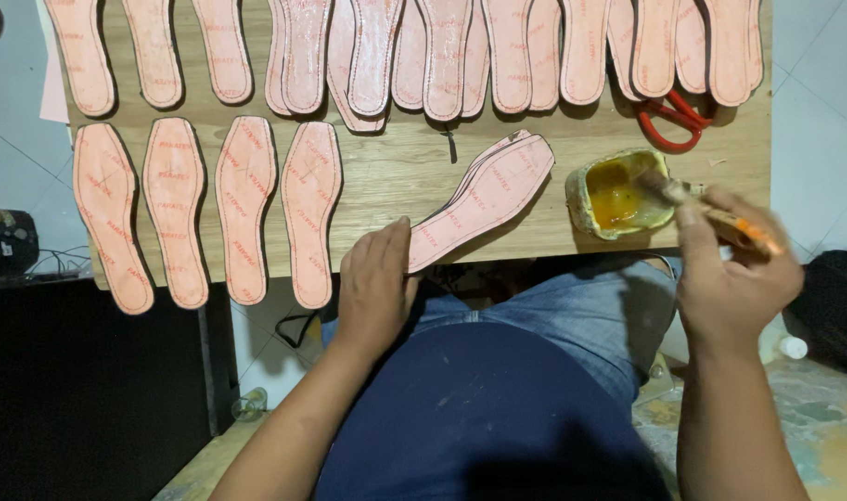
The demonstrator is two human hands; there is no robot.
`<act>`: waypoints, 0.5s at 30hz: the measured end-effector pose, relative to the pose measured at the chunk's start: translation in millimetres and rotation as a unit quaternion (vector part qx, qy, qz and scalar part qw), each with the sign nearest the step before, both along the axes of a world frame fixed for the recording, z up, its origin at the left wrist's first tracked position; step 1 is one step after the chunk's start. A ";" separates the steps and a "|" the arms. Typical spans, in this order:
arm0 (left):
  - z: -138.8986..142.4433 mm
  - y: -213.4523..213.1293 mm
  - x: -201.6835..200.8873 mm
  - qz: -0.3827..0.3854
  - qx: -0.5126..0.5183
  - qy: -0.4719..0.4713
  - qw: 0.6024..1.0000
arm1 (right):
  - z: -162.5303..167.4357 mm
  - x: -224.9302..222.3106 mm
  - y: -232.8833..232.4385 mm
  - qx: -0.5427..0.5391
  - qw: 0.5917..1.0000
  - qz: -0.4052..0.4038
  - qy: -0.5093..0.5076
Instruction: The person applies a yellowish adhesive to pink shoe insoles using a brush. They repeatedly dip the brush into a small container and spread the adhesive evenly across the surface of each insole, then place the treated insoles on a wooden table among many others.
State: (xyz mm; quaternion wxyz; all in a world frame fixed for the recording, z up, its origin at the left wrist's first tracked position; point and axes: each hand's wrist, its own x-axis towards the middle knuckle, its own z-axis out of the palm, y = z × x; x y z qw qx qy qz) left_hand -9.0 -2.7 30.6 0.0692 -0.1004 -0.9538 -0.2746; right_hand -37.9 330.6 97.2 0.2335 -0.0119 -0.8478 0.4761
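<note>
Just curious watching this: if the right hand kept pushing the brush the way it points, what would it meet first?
Most likely the amber glue in the small crusted pot: the right hand aims the brush up-left over its rim. Whether the bristles already touch is unclear.

A wooden board (396,176) with visible grain serves as the work surface, and it lies over a floor of pale grey tiles (813,83) with thin dark joints. The same tiles show at the upper left corner (11,111). On the left, under the board, stands a large black piece of furniture (80,390), its front in deep shadow. A small dark box with cables (6,243) sits on top of it. At the lower right the floor (813,408) looks stained, with yellow and green patches. The light is soft and even, without hard shadows.
</note>
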 end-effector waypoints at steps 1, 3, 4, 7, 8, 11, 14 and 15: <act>-0.9 -0.8 -1.0 -0.003 0.004 -0.008 1.000 | -1.6 2.2 2.1 -0.110 0.993 0.007 -0.041; -1.3 -2.0 -1.8 -0.009 0.013 -0.027 1.000 | -6.2 4.3 7.5 -0.326 0.937 0.020 -0.123; -0.7 -1.7 -0.9 -0.005 0.047 -0.056 0.997 | -9.4 6.1 9.0 -0.321 0.942 0.024 -0.096; 4.2 -2.0 5.2 0.013 0.147 -0.144 0.979 | -17.5 5.9 12.2 -0.326 0.943 0.021 -0.064; 5.5 -2.2 7.7 0.025 0.180 -0.175 0.968 | -18.9 3.5 13.2 -0.341 0.936 0.009 -0.087; 4.3 -8.8 12.7 0.004 0.250 -0.169 0.953 | -20.1 -2.4 10.8 -0.403 0.910 0.006 -0.099; -7.2 -7.4 19.4 0.057 0.368 -0.228 0.899 | -16.3 -7.0 0.7 -0.380 0.919 0.022 -0.108; -12.3 -5.9 21.7 0.091 0.414 -0.265 0.866 | -15.1 -8.6 -5.5 -0.356 0.927 0.029 -0.115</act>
